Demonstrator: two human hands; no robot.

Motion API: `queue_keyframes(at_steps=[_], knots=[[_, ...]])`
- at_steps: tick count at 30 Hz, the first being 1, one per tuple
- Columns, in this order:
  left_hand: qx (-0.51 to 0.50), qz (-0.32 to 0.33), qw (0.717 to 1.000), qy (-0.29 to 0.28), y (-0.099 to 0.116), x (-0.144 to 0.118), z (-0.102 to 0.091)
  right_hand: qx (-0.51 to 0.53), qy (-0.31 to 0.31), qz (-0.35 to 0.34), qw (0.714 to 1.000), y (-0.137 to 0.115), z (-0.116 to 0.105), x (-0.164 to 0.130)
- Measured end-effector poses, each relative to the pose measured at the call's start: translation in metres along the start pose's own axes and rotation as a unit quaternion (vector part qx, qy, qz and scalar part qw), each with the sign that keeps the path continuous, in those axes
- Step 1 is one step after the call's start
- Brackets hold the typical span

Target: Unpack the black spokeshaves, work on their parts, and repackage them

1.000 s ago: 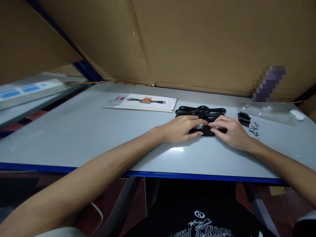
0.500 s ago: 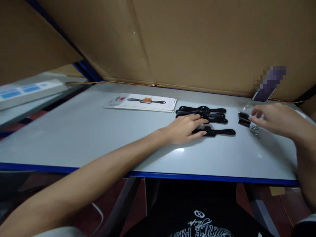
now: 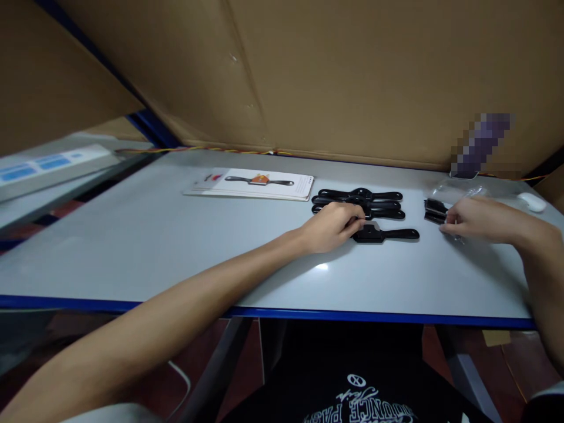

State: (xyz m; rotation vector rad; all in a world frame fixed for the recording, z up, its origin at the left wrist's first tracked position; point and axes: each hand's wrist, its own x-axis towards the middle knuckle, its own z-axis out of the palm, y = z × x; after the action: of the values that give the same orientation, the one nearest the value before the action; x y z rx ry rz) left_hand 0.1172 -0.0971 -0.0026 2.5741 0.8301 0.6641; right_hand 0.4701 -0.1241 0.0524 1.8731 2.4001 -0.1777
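Observation:
Several black spokeshave bodies (image 3: 381, 195) lie stacked close together on the table, and one more spokeshave body (image 3: 399, 234) lies apart, nearer the front edge. My left hand (image 3: 335, 226) rests over the left part of that nearer one, its fingers curled in. What they pinch, if anything, is hidden. Over at the right, my right hand (image 3: 473, 220) has thumb and fingertips closed together beside small black parts (image 3: 435, 210). A few shiny metal pieces (image 3: 459, 239) show under that hand, partly covered; I cannot tell what sits between the fingertips.
Printed cards picturing a spokeshave (image 3: 259, 183) lie stacked at the back. Clear plastic (image 3: 458, 191) lies behind my right hand, with a white mouse (image 3: 531, 202) to its right. A pixelated phone-like object (image 3: 465, 174) leans on the cardboard wall (image 3: 343, 76). A power strip (image 3: 57, 167) sits far left.
My left hand's fingers have drawn in from a spread pose. My right hand has lowered onto the small metal pieces, covering most of them, and its fingers have closed.

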Motion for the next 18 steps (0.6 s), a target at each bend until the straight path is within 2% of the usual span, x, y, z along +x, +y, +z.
queue_keyframes(at_steps=[2,4,7,10,12,14,18], knots=[[-0.011,-0.006,1.000,-0.001,0.000,-0.001,0.000,-0.036,-0.050,0.021,0.998,-0.013,-0.002,0.002],[-0.012,-0.011,1.000,-0.003,0.000,-0.001,0.000,-0.057,-0.056,0.037,0.996,-0.026,-0.003,0.003],[-0.010,-0.017,1.000,-0.005,0.001,-0.001,0.000,-0.054,-0.029,0.014,0.998,-0.038,-0.001,0.004],[-0.008,-0.014,1.000,-0.003,0.002,-0.002,0.000,-0.044,0.030,-0.062,0.997,-0.040,0.006,0.006],[-0.006,-0.010,1.000,0.000,0.003,-0.002,-0.001,-0.042,0.064,-0.090,0.993,-0.038,0.009,0.008],[-0.005,-0.004,1.000,-0.003,0.004,-0.002,-0.002,-0.035,0.074,-0.083,0.993,-0.035,0.011,0.009],[0.006,0.022,0.999,-0.023,0.003,-0.004,-0.003,-0.009,0.052,-0.054,0.997,-0.029,0.012,0.010]])
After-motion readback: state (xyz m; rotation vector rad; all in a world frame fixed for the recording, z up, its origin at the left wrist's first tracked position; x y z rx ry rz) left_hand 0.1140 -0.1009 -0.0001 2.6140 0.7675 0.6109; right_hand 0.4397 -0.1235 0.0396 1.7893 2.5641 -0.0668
